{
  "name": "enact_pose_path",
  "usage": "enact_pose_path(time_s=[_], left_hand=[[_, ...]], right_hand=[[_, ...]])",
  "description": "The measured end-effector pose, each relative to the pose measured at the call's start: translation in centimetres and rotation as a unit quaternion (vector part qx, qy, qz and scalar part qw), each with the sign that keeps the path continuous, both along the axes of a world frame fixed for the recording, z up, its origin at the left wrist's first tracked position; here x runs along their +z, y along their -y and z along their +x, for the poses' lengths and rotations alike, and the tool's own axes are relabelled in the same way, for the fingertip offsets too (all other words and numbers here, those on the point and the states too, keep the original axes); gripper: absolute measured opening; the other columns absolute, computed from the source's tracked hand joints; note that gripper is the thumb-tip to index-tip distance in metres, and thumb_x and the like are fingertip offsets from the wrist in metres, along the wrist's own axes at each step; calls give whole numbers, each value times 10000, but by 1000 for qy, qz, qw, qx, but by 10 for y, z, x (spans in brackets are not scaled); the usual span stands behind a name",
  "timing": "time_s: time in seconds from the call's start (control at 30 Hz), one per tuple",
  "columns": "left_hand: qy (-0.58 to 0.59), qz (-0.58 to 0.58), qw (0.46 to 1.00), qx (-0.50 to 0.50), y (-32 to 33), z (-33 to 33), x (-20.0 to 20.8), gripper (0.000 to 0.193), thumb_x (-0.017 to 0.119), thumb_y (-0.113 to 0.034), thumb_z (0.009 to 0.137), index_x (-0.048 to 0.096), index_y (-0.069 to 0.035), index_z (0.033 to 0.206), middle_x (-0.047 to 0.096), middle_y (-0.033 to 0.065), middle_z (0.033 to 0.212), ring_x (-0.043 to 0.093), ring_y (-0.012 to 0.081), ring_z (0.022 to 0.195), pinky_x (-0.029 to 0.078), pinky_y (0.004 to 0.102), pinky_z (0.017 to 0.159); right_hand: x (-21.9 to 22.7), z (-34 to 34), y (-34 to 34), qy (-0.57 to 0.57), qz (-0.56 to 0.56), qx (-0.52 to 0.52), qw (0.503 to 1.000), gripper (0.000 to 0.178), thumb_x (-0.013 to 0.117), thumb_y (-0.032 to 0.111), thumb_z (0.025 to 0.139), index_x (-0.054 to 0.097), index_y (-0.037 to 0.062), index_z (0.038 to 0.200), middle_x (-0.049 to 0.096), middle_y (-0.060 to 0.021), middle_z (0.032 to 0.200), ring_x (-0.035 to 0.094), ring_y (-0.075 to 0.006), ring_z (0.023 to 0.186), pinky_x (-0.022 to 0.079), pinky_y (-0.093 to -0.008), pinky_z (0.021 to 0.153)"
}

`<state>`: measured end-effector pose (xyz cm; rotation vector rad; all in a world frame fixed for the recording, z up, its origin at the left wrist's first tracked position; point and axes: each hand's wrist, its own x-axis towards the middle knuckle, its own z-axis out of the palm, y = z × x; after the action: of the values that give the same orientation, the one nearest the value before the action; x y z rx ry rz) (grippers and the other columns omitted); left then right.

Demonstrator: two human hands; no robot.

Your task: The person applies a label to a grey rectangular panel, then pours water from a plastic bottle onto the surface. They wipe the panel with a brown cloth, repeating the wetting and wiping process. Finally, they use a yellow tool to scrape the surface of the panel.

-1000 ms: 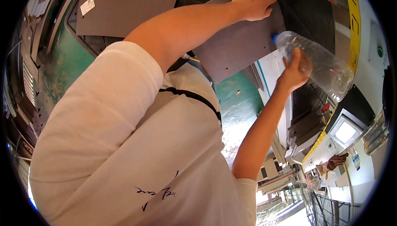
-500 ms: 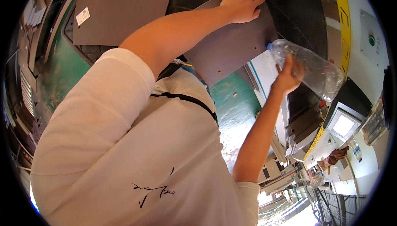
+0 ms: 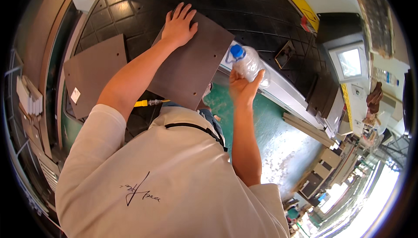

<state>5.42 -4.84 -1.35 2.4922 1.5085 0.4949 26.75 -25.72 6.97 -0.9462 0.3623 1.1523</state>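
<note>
My left hand (image 3: 179,28) lies with spread fingers on the far end of a flat brown panel (image 3: 189,61) that has small drilled holes near its edges. Held in my right hand (image 3: 246,87) is a clear plastic bottle (image 3: 250,63) with a blue cap. The bottle is tilted, cap end toward the panel's right edge, and its lower part is partly hidden by my fingers. Close to my left forearm, a yellow-handled screwdriver (image 3: 148,103) pokes out beside the panel's near edge.
A second brown panel (image 3: 96,68) with a white label lies to the left on the black, grid-marked worktop (image 3: 230,2). Beyond the bottle runs a pale machine edge (image 3: 283,94). At right stand a lit screen (image 3: 349,62) and dark stacked pieces (image 3: 321,92). Green floor (image 3: 265,120) shows below.
My view has turned, shifting the scene. The bottle has swung from lying out to the right to a steeper tilt, its cap now near the top. My left hand stays on the panel.
</note>
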Motion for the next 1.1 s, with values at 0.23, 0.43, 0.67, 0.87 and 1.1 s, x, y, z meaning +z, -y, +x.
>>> enact_pose_path(time_s=[0.23,0.43,0.67,0.87,1.1], left_hand=[[-11,11,1000,-9,-6,-4,-12,558,551,-379,1015,470,-137,1511,347,94,1656,222,299,1574,220,567,1247],[158,-173,958,-166,57,7,67,871,808,-312,863,371,-75,1578,356,176,1641,307,352,1540,289,470,1242],[392,-354,803,-277,178,71,173,1153,980,-295,666,331,-66,1591,445,162,1557,483,318,1400,395,400,1153],[424,-236,828,-280,165,120,234,949,918,-294,702,438,-62,1487,594,133,1392,611,308,1248,463,407,1074],[517,-345,666,-413,162,232,335,1091,894,-364,774,267,-24,1599,571,155,1459,527,266,1401,397,415,1159]], right_hand=[[49,-25,35,-70,58,24,996,780,523,770,939,549,136,1394,648,-54,1293,648,-232,1093,574,-346,839],[54,-20,51,-97,85,50,990,742,425,794,962,560,212,1401,653,3,1315,634,-193,1119,538,-342,838],[76,-25,69,-129,124,154,972,867,365,849,932,492,208,1502,575,-51,1454,540,-278,1317,449,-480,1087],[74,63,154,330,32,429,841,978,718,708,848,429,74,1534,533,-124,1481,545,-281,1310,460,-443,1064],[204,129,115,655,141,146,728,1218,951,237,721,167,32,1630,462,-161,1512,464,-297,1399,384,-435,1153]])
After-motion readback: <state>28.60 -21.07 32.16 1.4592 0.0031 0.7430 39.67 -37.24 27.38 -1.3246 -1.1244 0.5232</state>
